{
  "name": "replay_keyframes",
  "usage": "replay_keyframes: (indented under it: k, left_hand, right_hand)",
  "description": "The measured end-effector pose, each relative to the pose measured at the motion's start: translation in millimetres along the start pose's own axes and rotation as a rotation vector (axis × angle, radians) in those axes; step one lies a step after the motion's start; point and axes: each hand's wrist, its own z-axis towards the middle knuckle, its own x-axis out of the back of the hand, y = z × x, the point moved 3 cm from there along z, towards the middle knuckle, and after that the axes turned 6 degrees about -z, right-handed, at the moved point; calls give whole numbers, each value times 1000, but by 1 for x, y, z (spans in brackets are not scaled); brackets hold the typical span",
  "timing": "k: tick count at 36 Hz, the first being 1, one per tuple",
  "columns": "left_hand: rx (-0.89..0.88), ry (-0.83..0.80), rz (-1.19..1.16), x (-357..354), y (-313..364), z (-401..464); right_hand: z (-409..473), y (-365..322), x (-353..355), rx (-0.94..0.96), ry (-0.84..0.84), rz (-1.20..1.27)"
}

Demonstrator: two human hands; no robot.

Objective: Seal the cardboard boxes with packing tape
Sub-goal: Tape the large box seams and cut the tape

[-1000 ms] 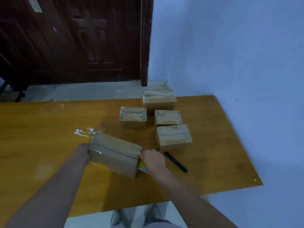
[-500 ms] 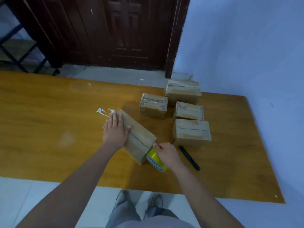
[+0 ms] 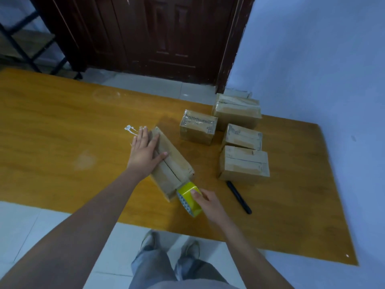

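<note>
- Cardboard box [image 3: 171,163]: long, brown, lying at an angle on the table [image 3: 62,126] near its front edge; centre flap seam runs along the top.
- My left hand [image 3: 144,152] lies flat on the box's far end, fingers straight.
- My right hand [image 3: 209,202] grips the yellow tape roll [image 3: 189,198], thumb on top; roll touches the box's near end.
- Four other boxes [image 3: 243,163] cluster to the right, black marker [image 3: 239,197] just beside the nearest.
- Open tabletop on the left; wall [image 3: 323,59] close on the right.

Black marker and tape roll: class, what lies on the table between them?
In the head view, only the right hand gripping the tape roll and bare table before the black marker.
</note>
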Motion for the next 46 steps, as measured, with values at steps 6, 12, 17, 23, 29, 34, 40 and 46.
replay_keyframes:
  k: [6,12,17,23,29,34,40,46]
  left_hand:
    - [-185,181,38,-9,55,-31]
    - [-12,-40,146,-50,63,-54]
    - [-2,-115,243,-47,61,-52]
    - [-12,-120,280,-46,60,-53]
    - [6,-119,312,-48,63,-55]
    - [-4,-102,305,-49,62,-55]
    - [-74,30,125,-42,64,-58]
    - [-263,230,304,-39,79,-69]
  right_hand:
    - [-7,-3,-3,26,8,97]
    - [-11,-3,-7,95,36,164]
    - [-9,-4,-10,126,107,79]
    - [-12,-7,-11,208,244,-212]
    - [-7,4,-15,125,226,-443]
    - [2,0,-17,67,214,-483]
    - [3,-3,-17,16,154,-533]
    - [-3,-2,-13,32,74,-459]
